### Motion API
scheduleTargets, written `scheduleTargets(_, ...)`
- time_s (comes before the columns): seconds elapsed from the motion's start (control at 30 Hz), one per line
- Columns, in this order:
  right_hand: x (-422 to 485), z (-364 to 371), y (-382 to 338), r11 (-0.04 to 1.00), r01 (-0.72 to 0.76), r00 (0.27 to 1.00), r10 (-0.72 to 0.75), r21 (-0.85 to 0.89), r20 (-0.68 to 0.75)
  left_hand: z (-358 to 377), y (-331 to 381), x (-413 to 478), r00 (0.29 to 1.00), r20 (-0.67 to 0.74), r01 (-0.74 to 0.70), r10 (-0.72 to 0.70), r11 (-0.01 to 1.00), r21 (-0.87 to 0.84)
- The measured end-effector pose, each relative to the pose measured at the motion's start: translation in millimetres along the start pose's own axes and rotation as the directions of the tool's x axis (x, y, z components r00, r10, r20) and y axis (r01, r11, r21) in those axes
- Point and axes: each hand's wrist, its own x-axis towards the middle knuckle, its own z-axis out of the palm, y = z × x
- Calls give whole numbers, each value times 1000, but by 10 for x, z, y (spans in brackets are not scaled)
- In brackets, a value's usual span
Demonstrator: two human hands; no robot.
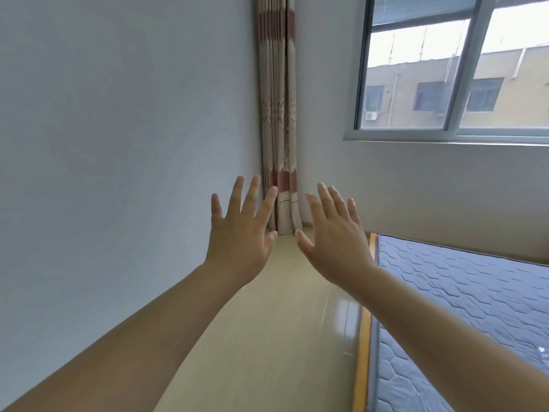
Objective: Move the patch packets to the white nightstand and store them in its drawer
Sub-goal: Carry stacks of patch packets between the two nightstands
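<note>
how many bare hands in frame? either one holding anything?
2. Bare left hand raised left of centre, before the pale wall; bare right hand beside it, near the blue quilted mattress. Both spread open, empty.

A glossy beige floor (276, 337) carries a bed at the right: a blue quilted mattress (490, 281) on a yellow frame (363, 352).

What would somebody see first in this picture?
The left hand and the right hand reach out in the middle, fingers spread, holding nothing. Behind them a striped curtain hangs in the corner. A window sits at upper right, and a blue quilted mattress lies at lower right.
</note>
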Motion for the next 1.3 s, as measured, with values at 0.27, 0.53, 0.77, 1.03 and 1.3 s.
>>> scheduleTargets(0.27, 1602, 1082, -1033, 987, -158, 987, 158, 18, -10, 936, -1867, 920, 986, -82, -146, 143, 989, -32)
scheduleTargets(0.53, 2949, 1662, -1425, 984, -172, 984, 171, -34, -48, 1657, -2966, 1992, 979, -63, -196, 192, 979, -59)
scheduleTargets(0.77, 3736, 2144, -713, 958, -251, 967, 242, -136, -84, 2609, -2649, 3126, 971, -68, -238, 228, 945, -226)
scheduleTargets(1.03, 5184, 2929, 912, 928, -297, 954, 276, -227, -119, 3897, -2038, 5020, 959, -114, -283, 261, 921, -270)
scheduleTargets(1.3, 6842, 3898, 2081, 915, -310, 949, 282, -259, -141, 5061, -1866, 6849, 952, -115, -304, 282, 901, -310)
